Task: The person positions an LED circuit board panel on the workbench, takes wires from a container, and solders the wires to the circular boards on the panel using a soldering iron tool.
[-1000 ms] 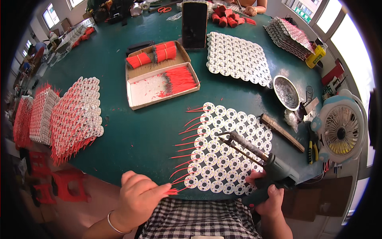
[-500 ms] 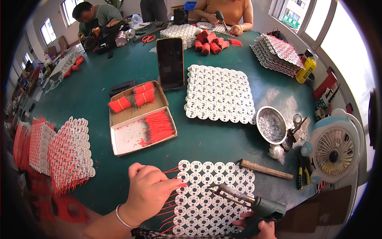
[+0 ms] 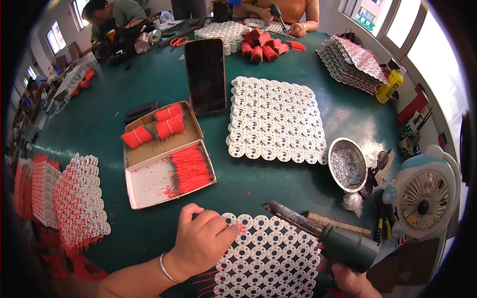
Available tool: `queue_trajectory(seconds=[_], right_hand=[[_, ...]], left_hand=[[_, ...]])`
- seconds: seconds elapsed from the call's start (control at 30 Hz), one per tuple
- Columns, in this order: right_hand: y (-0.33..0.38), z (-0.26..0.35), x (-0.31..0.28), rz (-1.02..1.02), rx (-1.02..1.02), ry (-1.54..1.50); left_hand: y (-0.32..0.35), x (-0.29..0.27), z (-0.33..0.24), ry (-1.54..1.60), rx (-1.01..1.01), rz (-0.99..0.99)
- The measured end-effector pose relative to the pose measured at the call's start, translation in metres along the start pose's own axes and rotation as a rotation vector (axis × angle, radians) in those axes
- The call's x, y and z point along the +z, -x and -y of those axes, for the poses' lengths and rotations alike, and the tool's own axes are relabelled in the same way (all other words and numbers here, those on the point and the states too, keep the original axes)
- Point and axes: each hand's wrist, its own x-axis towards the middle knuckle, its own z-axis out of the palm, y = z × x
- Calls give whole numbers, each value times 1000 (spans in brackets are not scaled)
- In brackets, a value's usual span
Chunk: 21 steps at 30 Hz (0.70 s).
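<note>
Before me on the table lies a panel of round white circuit boards (image 3: pixel 271 265), with red wires sticking out along its left edge. My left hand (image 3: pixel 203 243) is closed in a pinch over the panel's upper left corner. A short bit of red wire (image 3: pixel 242 228) shows at its fingertips. My right hand (image 3: pixel 350 279) grips a dark green soldering gun (image 3: pixel 350 247). The gun's long metal tip points up and left, above the panel's far edge. My right fingers are partly hidden behind the handle.
Beyond are a box of red wires (image 3: pixel 191 169), a propped phone (image 3: pixel 206 74) and a stack of panels (image 3: pixel 276 119). Rightward stand a metal bowl (image 3: pixel 348 166), a wooden strip (image 3: pixel 343 224), pliers (image 3: pixel 381 218) and a fan (image 3: pixel 422 198). Wired panels (image 3: pixel 79 198) lean leftward. Two people work across the table.
The soldering gun has risen and swung right, its tip now farther from my left fingers. My left hand has shifted slightly right over the panel. The whole view has tilted a little.
</note>
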Motion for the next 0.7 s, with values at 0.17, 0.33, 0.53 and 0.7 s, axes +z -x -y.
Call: queue_trajectory(seconds=[0.17,0.33,0.53,0.7], right_hand=[[-9,4,32,-4,4,116],[-15,16,52,-69,84,49],[-17,21,54,-53,113,41],[-18,20,56,-44,98,73]], left_hand=[[-2,5,0,40,-63,-5],[-2,8,3,44,-66,9],[-1,9,2,57,-69,12],[-1,11,4,63,-65,17]])
